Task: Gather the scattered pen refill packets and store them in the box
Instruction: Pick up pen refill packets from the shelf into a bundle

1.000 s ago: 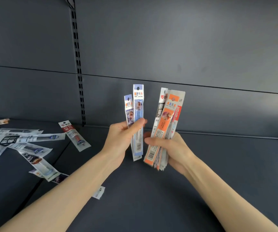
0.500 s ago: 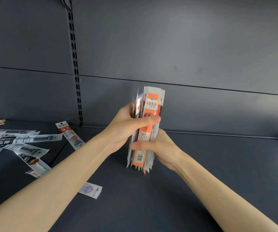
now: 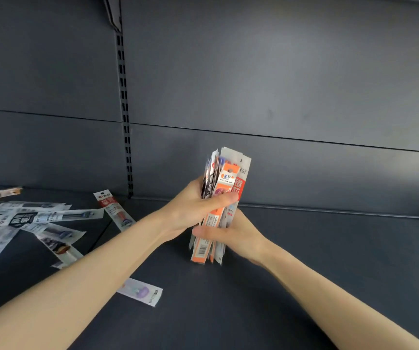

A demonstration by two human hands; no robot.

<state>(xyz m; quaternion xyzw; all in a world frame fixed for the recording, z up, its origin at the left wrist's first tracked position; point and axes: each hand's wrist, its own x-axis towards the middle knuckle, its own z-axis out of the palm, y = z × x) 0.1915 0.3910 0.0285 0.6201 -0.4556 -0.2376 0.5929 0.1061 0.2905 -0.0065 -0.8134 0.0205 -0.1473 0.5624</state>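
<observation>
Head camera view shows both hands closed on one upright bundle of refill packets (image 3: 222, 198), held above the dark shelf surface (image 3: 329, 261). Left hand (image 3: 190, 208) grips the bundle from the left side at its middle, with the thumb pressed across the front of the orange packet. Right hand (image 3: 238, 236) holds the lower part from the right and behind, its thumb lying over the front near the barcode end. Lower ends of the packets hang just over the shelf; I cannot tell if they touch it. Loose packets (image 3: 39, 223) lie scattered on the shelf at the far left, well apart from the hands. One purple packet (image 3: 140, 291) lies partly under the left forearm.
</observation>
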